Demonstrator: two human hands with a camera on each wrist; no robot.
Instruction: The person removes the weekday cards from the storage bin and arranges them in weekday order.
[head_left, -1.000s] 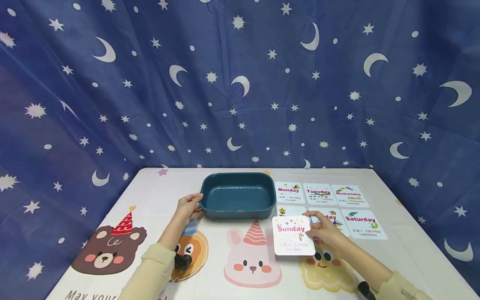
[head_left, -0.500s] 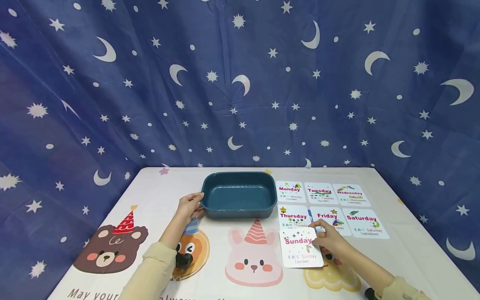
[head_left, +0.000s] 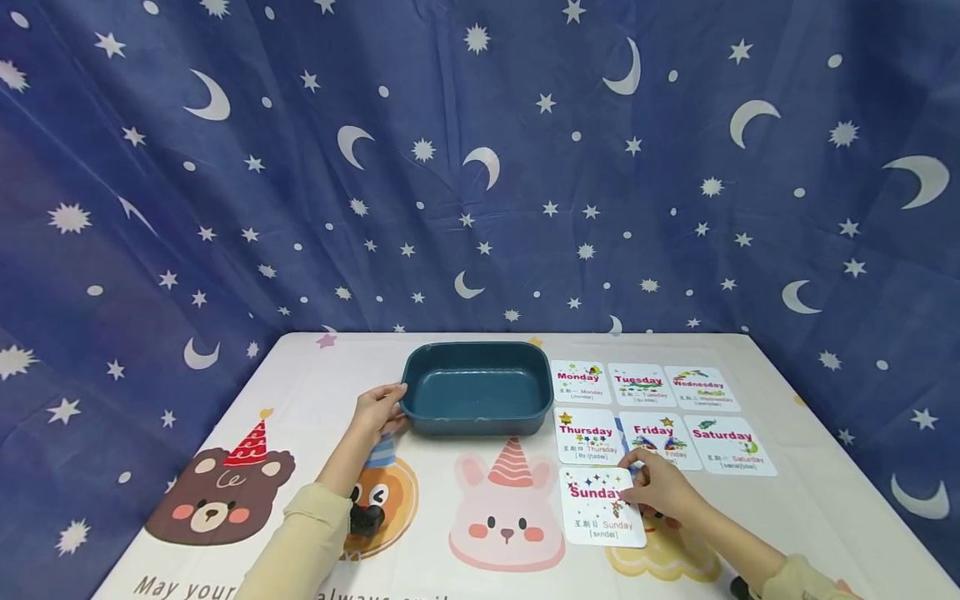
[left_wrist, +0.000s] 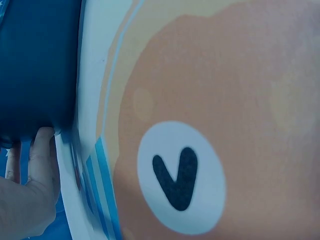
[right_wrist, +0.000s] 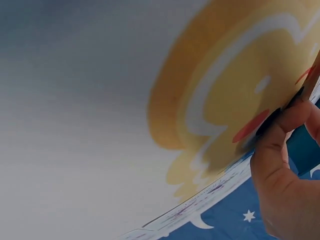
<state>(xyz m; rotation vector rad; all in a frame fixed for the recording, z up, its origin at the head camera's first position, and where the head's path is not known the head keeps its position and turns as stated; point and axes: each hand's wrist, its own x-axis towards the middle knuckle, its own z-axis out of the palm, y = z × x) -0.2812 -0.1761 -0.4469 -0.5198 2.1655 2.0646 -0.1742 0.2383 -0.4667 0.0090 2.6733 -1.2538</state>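
My left hand [head_left: 377,410] holds the left end of a dark teal plastic basin [head_left: 477,427], thumb at the rim. In the left wrist view, fingers [left_wrist: 42,157] touch the basin's outer wall [left_wrist: 37,75]. A white square Sunday card [head_left: 602,508] lies below the Thursday card [head_left: 587,437], face up. My right hand [head_left: 665,489] pinches the Sunday card by its right edge, covering a little of its print. In the right wrist view the right hand [right_wrist: 285,175] shows bent fingers, and the card is mostly hidden.
Monday [head_left: 581,382], Tuesday [head_left: 641,387] and Wednesday [head_left: 702,389] cards form a back row right of the basin. Friday [head_left: 660,440] and Saturday [head_left: 731,446] cards continue the Thursday row. The tablecloth [head_left: 315,367] has cartoon animals. A starry blue curtain [head_left: 480,233] hangs behind.
The right hand has brought the Sunday card down and slightly right, from over the Thursday and Friday cards to the spot below Thursday. The left hand and basin stay put.
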